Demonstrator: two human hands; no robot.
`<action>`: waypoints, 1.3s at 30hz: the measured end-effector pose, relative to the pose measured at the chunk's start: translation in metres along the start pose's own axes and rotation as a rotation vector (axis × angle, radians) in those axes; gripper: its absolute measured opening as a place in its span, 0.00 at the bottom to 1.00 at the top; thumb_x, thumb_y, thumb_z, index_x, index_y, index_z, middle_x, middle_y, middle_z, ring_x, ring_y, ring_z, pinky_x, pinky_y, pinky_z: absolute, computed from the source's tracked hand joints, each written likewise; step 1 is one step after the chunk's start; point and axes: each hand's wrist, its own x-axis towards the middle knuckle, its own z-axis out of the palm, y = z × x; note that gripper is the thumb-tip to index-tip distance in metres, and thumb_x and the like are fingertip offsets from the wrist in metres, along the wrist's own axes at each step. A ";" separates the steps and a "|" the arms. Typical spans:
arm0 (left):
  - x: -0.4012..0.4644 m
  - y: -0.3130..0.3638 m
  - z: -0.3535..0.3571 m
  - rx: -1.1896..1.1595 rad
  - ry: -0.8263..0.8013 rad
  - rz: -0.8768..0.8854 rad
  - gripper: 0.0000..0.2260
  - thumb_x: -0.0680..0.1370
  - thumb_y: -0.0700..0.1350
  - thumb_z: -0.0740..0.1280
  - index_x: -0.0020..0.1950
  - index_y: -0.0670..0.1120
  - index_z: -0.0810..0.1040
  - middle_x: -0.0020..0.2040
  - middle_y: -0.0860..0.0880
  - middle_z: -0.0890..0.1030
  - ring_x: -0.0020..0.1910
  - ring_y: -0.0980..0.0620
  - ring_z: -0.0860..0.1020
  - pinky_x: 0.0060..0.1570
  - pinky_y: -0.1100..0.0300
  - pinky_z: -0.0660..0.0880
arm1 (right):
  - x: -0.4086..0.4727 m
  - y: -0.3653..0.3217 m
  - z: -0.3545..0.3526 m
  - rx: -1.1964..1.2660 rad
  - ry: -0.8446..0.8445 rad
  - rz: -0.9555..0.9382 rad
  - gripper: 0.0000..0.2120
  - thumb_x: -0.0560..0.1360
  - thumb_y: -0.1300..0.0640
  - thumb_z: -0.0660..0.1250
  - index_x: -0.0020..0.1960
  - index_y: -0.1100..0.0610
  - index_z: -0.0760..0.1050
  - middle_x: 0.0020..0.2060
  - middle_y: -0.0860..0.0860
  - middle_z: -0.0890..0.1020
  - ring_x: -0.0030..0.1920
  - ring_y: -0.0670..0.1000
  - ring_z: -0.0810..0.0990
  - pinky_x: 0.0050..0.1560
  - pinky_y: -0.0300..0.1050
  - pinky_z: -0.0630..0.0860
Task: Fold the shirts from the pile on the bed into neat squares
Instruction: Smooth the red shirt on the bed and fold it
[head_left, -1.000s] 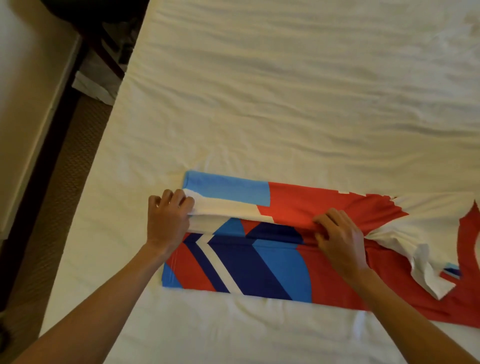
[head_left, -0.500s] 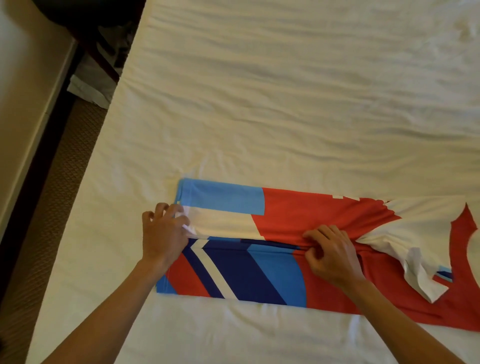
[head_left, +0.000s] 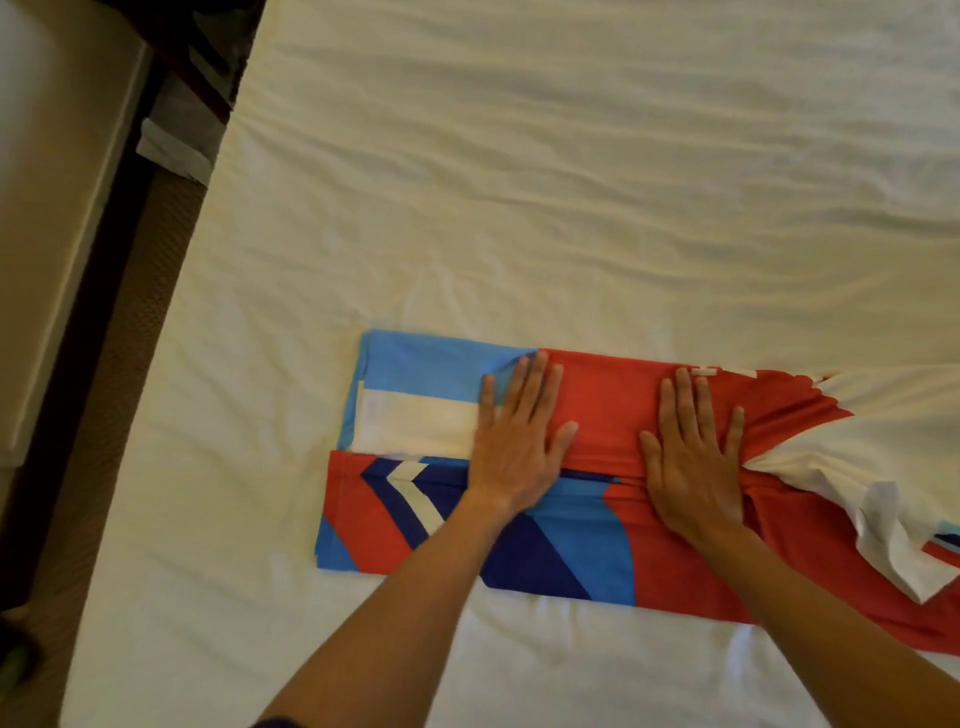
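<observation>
Wrinkled white bedsheet (head_left: 571, 182) w/ flat oblong shirt (head_left: 597, 530)

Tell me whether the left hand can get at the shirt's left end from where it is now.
Probably yes. The left hand lies flat on the shirt, and the striped left end sits just beside it on the bed, with nothing between them. The right hand presses further right, out of the way.

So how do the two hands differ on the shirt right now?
The left hand lies where light blue, white and red panels meet; the right hand lies wholly on red. The shirt is smooth by the left hand, but bunches into wrinkles beside the right hand, toward the loose white part. Shared: both lie flat with fingers straight and spread, palms down, straddling the fold line.
</observation>
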 end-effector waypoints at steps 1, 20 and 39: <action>-0.008 -0.035 -0.003 0.062 0.023 -0.057 0.30 0.83 0.60 0.46 0.82 0.47 0.48 0.82 0.47 0.47 0.81 0.49 0.45 0.76 0.38 0.47 | 0.000 -0.001 0.001 -0.003 0.014 0.003 0.31 0.81 0.47 0.47 0.80 0.60 0.53 0.80 0.55 0.52 0.80 0.54 0.47 0.76 0.66 0.46; -0.048 -0.069 -0.026 0.118 0.022 -0.334 0.29 0.83 0.59 0.41 0.81 0.48 0.56 0.82 0.44 0.51 0.80 0.43 0.50 0.71 0.27 0.49 | 0.002 -0.004 -0.031 0.256 0.006 -0.069 0.28 0.80 0.51 0.49 0.78 0.61 0.60 0.79 0.57 0.57 0.79 0.56 0.52 0.76 0.67 0.53; 0.029 0.261 -0.001 -0.320 0.038 0.360 0.14 0.65 0.41 0.70 0.49 0.50 0.82 0.45 0.54 0.79 0.50 0.49 0.76 0.47 0.58 0.61 | -0.136 0.202 -0.067 0.183 0.340 0.148 0.14 0.69 0.55 0.69 0.54 0.51 0.82 0.54 0.49 0.80 0.55 0.59 0.79 0.53 0.56 0.68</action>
